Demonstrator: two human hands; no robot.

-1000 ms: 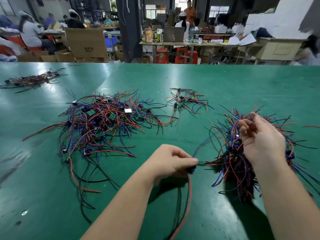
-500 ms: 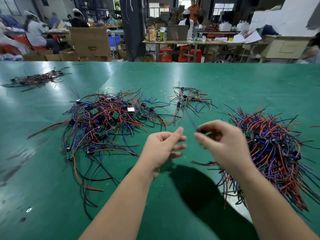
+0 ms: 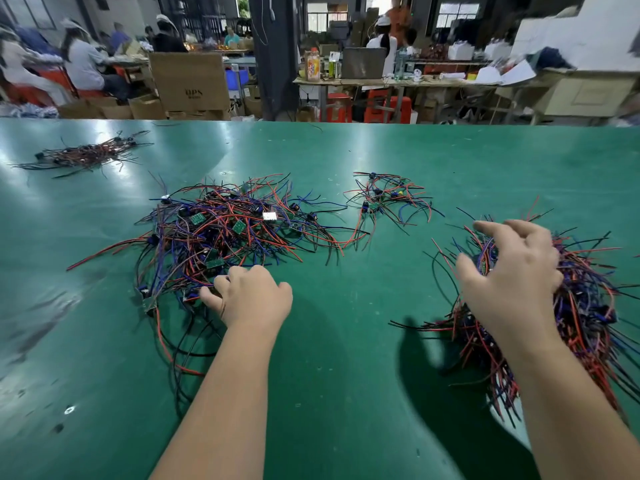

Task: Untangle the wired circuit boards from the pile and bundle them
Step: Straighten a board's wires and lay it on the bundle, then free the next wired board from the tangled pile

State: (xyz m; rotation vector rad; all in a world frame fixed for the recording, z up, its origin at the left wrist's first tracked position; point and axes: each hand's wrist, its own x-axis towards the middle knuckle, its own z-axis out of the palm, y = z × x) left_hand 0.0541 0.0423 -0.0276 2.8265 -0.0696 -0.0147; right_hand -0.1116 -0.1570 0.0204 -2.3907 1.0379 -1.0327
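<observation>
A big tangled pile [image 3: 221, 230] of red, blue and black wires with small green circuit boards lies left of centre on the green table [image 3: 346, 358]. My left hand [image 3: 252, 296] is at its near edge with bent fingers down among the wires; any grip is hidden. At the right lies a thick gathered bundle [image 3: 588, 317] of the same wired boards. My right hand [image 3: 512, 275] hovers over the bundle's left side with fingers spread and holds nothing. A small loose cluster [image 3: 384, 199] of wired boards lies farther back between the two.
Another small bundle of wires [image 3: 86, 155] lies at the table's far left. Beyond the far edge are cardboard boxes [image 3: 190, 81], workbenches and seated people. Bare green tabletop stretches between my forearms and along the near side.
My hands were together at the centre, passing a wired board. They have parted: the left hand went left to the tangled pile, the right hand went right over the bundle and opened.
</observation>
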